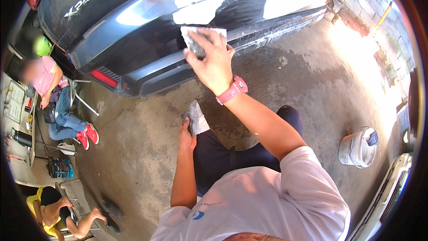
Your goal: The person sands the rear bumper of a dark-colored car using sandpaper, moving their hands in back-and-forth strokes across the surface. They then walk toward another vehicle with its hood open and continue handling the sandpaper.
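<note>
My right hand (213, 62), with a red watch on its wrist, presses a grey and white sheet of sandpaper (220, 31) against the dark car's rear bumper (156, 29). Its fingers lie over the sheet and the thumb is at the left side. Lower down, over my left thigh, my left hand (186, 139) grips a second piece, a folded grey and white sheet (194, 119) that looks like sandpaper too. White filler patches (198, 11) show on the bumper just above my right hand. Another white patch (294, 1) lies farther right.
Wet concrete floor (263, 76) spreads below the bumper. A grey bucket (356, 148) with a dark cloth on its rim stands at right. At left a person in pink (47, 73) sits on a chair; another in yellow (44, 207) sits lower left.
</note>
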Demonstrator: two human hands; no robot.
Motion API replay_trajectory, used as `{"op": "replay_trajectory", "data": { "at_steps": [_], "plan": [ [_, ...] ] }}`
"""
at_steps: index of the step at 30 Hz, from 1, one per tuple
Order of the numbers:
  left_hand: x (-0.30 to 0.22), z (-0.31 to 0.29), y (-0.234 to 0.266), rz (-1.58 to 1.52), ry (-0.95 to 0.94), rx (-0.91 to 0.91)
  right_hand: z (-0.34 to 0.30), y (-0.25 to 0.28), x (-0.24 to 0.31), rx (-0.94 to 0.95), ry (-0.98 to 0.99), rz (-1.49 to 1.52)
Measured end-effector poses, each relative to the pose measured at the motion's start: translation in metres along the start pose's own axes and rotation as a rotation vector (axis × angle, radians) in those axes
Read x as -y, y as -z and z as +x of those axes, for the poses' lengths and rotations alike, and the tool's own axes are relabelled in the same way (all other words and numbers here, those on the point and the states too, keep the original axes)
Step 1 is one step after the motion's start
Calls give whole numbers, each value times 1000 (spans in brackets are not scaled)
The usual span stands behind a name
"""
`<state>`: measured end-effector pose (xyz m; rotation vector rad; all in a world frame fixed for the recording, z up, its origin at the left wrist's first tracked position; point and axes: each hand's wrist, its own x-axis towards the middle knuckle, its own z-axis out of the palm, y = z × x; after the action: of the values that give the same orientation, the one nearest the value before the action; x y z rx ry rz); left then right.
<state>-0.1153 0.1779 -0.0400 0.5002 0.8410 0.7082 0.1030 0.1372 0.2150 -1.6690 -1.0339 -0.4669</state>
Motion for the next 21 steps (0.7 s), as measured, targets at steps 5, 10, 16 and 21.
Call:
{"op": "replay_trajectory", "data": {
  "at_steps": [5,10,16,21],
  "plan": [
    [-27,-27,-60,-50,-324,13,-48,61,-21,464,-78,666],
    [-51,-50,-109,-27,-485,76,-103,88,-33,803,-175,845],
    [-64,-63,-120,189,-669,80,-101,118,-51,714,219,-128],
    [-72,-75,-128,629,-944,20,-95,126,-34,655,241,-117]
  ]
}}
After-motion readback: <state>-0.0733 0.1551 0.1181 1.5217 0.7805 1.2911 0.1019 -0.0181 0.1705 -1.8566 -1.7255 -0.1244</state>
